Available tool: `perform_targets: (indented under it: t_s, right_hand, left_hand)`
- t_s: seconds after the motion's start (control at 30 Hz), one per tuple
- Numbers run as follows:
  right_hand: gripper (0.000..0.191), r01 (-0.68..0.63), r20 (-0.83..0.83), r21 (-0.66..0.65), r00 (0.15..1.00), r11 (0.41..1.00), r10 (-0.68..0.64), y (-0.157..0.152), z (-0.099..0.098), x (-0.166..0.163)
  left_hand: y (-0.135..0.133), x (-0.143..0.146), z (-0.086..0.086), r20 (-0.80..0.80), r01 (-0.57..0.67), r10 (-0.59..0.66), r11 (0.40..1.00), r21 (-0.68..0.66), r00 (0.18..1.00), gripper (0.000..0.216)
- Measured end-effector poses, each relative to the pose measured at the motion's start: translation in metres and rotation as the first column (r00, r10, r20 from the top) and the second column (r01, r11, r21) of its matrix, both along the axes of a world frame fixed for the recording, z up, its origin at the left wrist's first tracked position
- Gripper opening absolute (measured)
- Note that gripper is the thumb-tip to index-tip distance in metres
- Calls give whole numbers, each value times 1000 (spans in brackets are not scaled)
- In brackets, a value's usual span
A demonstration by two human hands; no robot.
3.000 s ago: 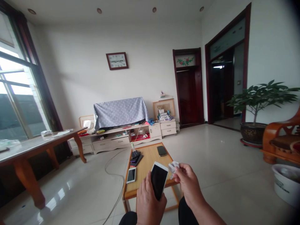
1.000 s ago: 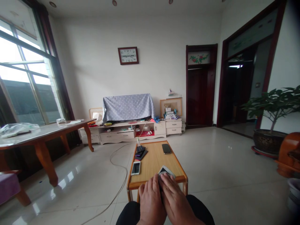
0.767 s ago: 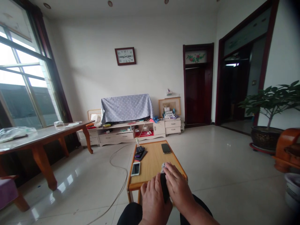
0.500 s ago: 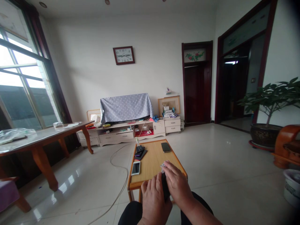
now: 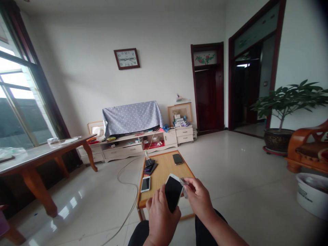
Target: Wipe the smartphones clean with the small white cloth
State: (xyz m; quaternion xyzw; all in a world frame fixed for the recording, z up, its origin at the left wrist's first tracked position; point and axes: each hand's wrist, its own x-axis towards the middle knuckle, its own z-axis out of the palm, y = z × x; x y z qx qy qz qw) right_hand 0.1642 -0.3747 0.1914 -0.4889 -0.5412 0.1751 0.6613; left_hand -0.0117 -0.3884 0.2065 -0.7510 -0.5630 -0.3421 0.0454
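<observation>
My left hand is wrapped round a white-edged smartphone, its dark screen facing up toward me. At the phone's right edge, my right hand pinches a crumpled greyish-white wipe or tissue, which touches the phone's upper right side. Both hands are above the near end of a small wooden table. On that table lie a white phone at the left and a dark phone at the far right. A stack of dark phones lies at the far left.
A small bottle stands near the stack. A cable runs over the floor left of the table. To the right are a white bucket, a wooden armchair and a potted plant. A larger table stands left.
The phone has turned so its screen now faces me. My right hand has moved from its top to its right edge with the wipe. The view has swung slightly right.
</observation>
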Motion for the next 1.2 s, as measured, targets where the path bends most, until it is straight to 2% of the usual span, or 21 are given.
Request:
perform_targets:
  t_s: [0.07,0.13,0.23,0.37,0.43,0.53,0.6,0.67,0.8,0.87,0.97,1.1,1.2]
  right_hand:
    - [32,-61,-149,-62,988,996,51,4,9,1]
    - [34,-99,-200,-91,977,991,79,3,11,-3]
    - [29,-123,-133,-84,985,989,111,-11,2,-18]
    - [27,-246,-85,-85,967,966,239,-24,-9,-31]
    - [30,-238,-141,-78,964,968,226,-17,-3,-25]
    - [34,-159,-230,-54,963,986,142,2,12,-8]
    - [35,-123,-238,-46,965,991,109,8,15,-2]
    - [32,-87,-180,-48,981,995,77,4,9,-5]
    - [23,-64,75,-46,995,997,67,-15,-9,-21]
    - [21,-44,168,-42,985,998,50,-16,-11,-22]
    - [17,76,207,-37,976,996,-67,-5,-3,-12]
    - [11,210,354,-20,916,978,-189,-4,-2,-12]
    - [13,159,516,6,845,987,-139,-16,-12,-27]
  left_hand:
    - [0,3,6,20,-2,2,1000,-18,1000,77]
    - [0,5,10,38,-13,14,999,-34,999,76]
    - [2,4,14,55,-45,48,997,-56,997,73]
    - [3,-1,16,58,-52,56,996,-71,997,68]
    - [2,-3,16,50,-42,46,995,-88,998,70]
    - [1,-2,16,38,-14,19,992,-125,999,78]
    - [0,-1,15,43,-6,12,990,-141,999,79]
    - [1,1,13,50,-5,13,989,-148,999,79]
    - [3,2,9,52,-22,30,990,-141,998,69]
    - [4,2,8,32,-20,24,993,-116,999,68]
    - [2,0,5,-21,4,-6,998,-65,1000,77]
    - [-1,0,-1,-58,2,-2,1000,-14,998,78]
    - [-2,1,-5,-53,5,-5,1000,7,999,66]
